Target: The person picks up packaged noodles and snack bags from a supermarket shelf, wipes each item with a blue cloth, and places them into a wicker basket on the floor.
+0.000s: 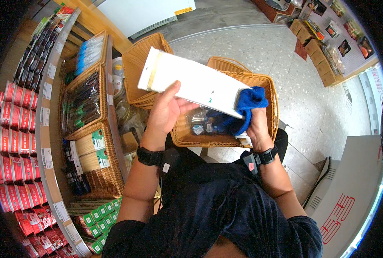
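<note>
A long white flat packet (191, 77) with a small green logo lies slanted across the space before me. My left hand (167, 111) holds it by the lower edge, thumb over its face and fingers below. At the packet's right end, my right hand (259, 124) grips a bunched blue cloth (252, 99), which touches the packet's corner. Part of the cloth hangs below the packet. Beneath both hands stands a wicker basket (271, 96) with small items in clear packaging (207, 125); the packet and cloth hide part of its inside.
Another wicker basket (133, 80) stands behind, at the left. Shelving on my left carries red cans (17, 138), green boxes (102, 214) and baskets of packaged sticks (88, 154). A white appliance (349, 180) is at my right. Cardboard boxes (320, 61) line the far right shelf.
</note>
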A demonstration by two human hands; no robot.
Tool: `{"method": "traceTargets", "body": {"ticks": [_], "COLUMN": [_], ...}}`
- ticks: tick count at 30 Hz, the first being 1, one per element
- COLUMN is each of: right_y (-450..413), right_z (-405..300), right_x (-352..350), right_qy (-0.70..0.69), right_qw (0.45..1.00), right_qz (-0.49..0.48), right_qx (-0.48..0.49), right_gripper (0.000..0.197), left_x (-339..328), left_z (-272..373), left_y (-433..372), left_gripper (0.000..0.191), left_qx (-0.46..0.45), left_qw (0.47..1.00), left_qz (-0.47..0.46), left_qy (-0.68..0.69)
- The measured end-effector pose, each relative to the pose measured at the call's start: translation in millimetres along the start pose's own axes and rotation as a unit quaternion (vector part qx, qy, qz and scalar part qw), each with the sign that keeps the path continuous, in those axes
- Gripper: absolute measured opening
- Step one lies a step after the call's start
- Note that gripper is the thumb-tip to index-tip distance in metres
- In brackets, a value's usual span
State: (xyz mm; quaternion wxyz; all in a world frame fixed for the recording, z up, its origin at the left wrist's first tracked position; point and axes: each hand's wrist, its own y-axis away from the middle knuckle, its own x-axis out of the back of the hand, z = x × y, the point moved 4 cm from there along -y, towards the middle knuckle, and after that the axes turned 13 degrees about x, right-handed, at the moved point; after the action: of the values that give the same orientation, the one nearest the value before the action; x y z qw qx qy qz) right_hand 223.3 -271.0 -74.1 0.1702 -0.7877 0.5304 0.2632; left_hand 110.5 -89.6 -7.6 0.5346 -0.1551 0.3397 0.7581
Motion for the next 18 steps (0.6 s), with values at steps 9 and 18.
{"method": "traceTargets", "body": {"ticks": [9,18], "right_y": [13,-7], "right_z": [15,-6], "right_x": [3,17], "right_qy": [-0.020,0.043], "right_qw": [0.991,0.991], "right_qz": [0.124,0.040], "right_qx": [0.052,0.118], "right_gripper": [0.018,0.016], "left_x": [-13,14], "left_z": [-28,-5], "left_y": [9,20], "left_gripper": [0.036,0.040], "left_qx": [-0.072,-0.038], "left_qw": [0.996,0.997], "left_qz": [0.024,-0.001], "left_qy": [0.044,0.072]}}
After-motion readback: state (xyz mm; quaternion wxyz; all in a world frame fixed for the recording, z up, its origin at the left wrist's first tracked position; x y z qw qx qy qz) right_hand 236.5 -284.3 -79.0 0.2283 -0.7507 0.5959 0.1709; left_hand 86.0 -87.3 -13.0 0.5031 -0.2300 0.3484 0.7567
